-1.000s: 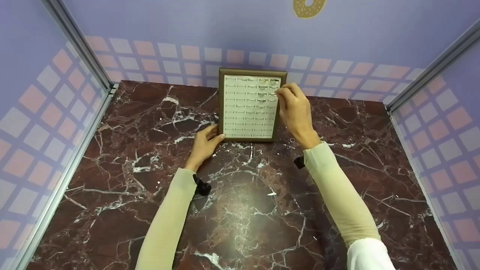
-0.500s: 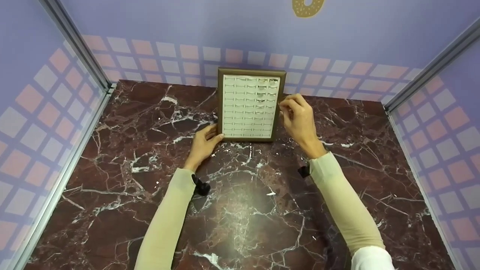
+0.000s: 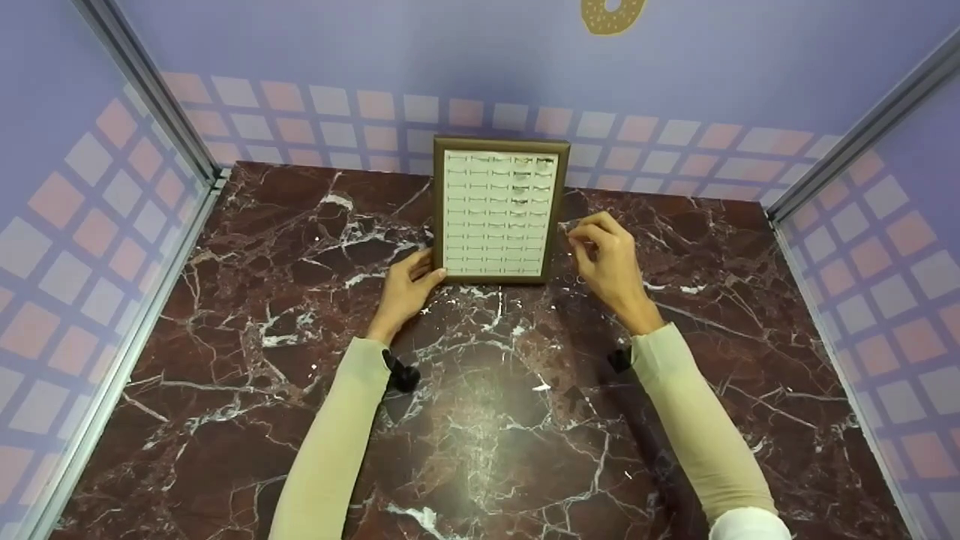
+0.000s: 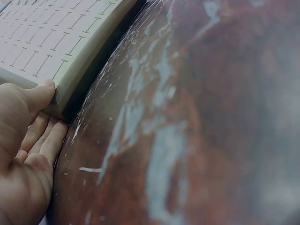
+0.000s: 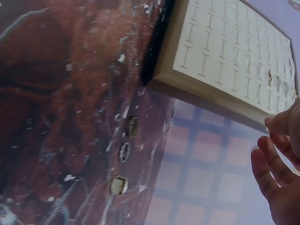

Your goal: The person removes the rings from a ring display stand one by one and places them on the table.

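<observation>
A ring display board (image 3: 495,217) with a wooden frame and white slotted face leans upright near the back wall. Several rings (image 3: 521,174) sit in its upper right slots. My left hand (image 3: 405,291) grips its lower left corner, thumb on the front edge and fingers at the side and beneath, as the left wrist view shows. To the right of the board, apart from it, my right hand (image 3: 611,262) pinches a small shiny ring (image 5: 267,130) between thumb and forefinger; the fingertips mostly hide it. Below that hand, a silver ring (image 5: 124,152) lies on the table.
Beside the silver ring on the dark red marbled table (image 3: 465,420) lie a dark patterned ring (image 5: 132,126) and a ring with a pale square face (image 5: 119,185). A lilac wall (image 3: 337,45) with printed squares stands behind; side panels with metal posts flank the table.
My right hand has drawn away from the board's upper right side, moving down and to the right with its fingertips pinched. The left hand keeps its grip on the corner.
</observation>
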The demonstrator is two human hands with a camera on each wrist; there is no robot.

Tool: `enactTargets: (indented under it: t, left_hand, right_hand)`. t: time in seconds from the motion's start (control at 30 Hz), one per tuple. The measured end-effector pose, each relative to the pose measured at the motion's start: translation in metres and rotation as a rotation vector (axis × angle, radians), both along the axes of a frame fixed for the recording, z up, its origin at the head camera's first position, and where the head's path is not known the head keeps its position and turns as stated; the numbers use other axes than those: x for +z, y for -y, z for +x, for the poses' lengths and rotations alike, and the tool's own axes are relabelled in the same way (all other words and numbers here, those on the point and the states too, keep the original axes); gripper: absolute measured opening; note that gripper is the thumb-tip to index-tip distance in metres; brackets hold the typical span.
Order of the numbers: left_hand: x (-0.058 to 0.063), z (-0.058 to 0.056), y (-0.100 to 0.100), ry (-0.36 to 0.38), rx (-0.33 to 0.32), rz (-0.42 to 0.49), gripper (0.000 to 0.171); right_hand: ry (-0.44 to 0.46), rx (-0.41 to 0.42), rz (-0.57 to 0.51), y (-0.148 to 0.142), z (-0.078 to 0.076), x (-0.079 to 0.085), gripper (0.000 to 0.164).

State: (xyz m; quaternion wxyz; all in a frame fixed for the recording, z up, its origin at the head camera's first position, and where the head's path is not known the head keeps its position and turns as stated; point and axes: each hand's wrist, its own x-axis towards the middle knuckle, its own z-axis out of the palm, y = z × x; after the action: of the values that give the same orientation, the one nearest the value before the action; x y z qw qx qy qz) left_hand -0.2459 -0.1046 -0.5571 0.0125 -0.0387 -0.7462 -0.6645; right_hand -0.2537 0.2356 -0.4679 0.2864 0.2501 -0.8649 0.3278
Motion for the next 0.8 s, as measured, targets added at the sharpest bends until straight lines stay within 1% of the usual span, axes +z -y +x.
enactTargets:
  t: [0.1, 0.33, 0.5, 0.63, 0.8]
  left_hand:
    - [0.001, 0.001, 0.001, -0.008, 0.000, -0.019, 0.052]
    - [0.002, 0.001, 0.000, 0.010, 0.001, -0.007, 0.053]
    - [0.001, 0.000, 0.000, 0.018, 0.008, -0.011, 0.054]
    - [0.002, 0.001, 0.000, 0.024, 0.006, -0.017, 0.055]
    - [0.002, 0.001, 0.000, 0.016, 0.003, -0.023, 0.054]
  right_hand:
    - [0.029, 0.000, 0.023, -0.003, 0.003, -0.006, 0.008]
    - [0.070, 0.030, 0.094, -0.014, 0.009, -0.023, 0.008]
    - [0.089, 0.039, 0.112, -0.022, 0.011, -0.035, 0.006]
    - [0.119, 0.042, 0.125, -0.025, 0.013, -0.041, 0.007]
    - [0.157, 0.053, 0.161, -0.028, 0.016, -0.045, 0.007]
